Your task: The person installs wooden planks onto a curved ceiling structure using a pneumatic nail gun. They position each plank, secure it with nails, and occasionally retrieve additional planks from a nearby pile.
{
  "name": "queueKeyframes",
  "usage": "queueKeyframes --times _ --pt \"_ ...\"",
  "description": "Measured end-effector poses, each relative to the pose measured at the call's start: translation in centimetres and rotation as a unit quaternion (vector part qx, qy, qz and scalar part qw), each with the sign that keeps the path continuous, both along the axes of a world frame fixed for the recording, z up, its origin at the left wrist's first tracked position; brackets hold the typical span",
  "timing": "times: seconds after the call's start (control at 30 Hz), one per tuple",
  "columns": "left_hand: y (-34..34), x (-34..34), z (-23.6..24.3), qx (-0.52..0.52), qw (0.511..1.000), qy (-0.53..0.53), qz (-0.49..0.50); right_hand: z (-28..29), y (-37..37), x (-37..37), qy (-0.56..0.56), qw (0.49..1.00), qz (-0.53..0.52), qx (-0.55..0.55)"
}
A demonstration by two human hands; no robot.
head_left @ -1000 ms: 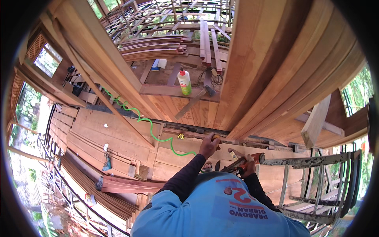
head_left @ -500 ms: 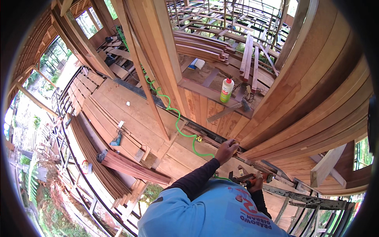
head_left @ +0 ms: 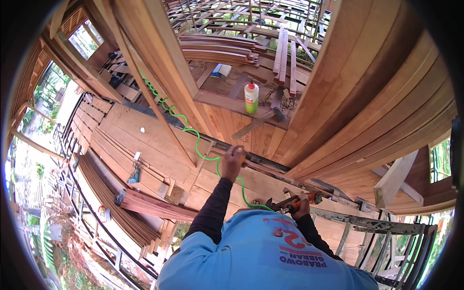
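My right hand (head_left: 303, 203) is closed around an orange-and-black air nailer (head_left: 291, 208), low in front of my body. A green coiled air hose (head_left: 198, 145) runs across the plank floor toward the nailer. My left hand (head_left: 232, 163) is out ahead at the foot of the plank-clad low wall (head_left: 263, 137), fingers curled. A small orange-yellow bit shows at its fingers, but I cannot make out what it is. A narrow wooden strip (head_left: 266, 167) lies along the wall's base, just right of that hand.
On the sill stand a white-and-green bottle with a red cap (head_left: 251, 98) and a hammer (head_left: 279, 114). A teal drill (head_left: 135, 173) lies on the floorboards at left, near stacked reddish boards (head_left: 157, 205). A slanting wooden brace (head_left: 169, 123) rises beyond my left hand. A metal ladder-like frame (head_left: 367, 221) is at right.
My left hand has moved left along the wall's base, its arm stretched further forward. The view has shifted, so the surroundings sit further left and higher. The nailer stays in my right hand.
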State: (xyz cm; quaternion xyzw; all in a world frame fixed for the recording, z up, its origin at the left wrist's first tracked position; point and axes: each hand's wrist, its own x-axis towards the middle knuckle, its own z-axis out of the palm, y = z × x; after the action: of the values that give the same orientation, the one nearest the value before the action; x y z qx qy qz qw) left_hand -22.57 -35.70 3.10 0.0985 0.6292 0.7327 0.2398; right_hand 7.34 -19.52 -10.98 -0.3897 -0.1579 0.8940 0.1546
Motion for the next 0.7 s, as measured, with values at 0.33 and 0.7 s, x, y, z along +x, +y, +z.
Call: queueKeyframes --times 0.33,0.7 --pt "-0.4 -7.4 -2.0 -0.058 0.99 0.091 0.088 2.6 -1.4 -1.9 -0.124 0.987 -0.099 -0.011" --pt "6.6 -26.6 -10.0 -0.227 0.932 0.281 0.018 2.1 -5.3 -7.6 -0.15 0.958 -0.214 -0.116"
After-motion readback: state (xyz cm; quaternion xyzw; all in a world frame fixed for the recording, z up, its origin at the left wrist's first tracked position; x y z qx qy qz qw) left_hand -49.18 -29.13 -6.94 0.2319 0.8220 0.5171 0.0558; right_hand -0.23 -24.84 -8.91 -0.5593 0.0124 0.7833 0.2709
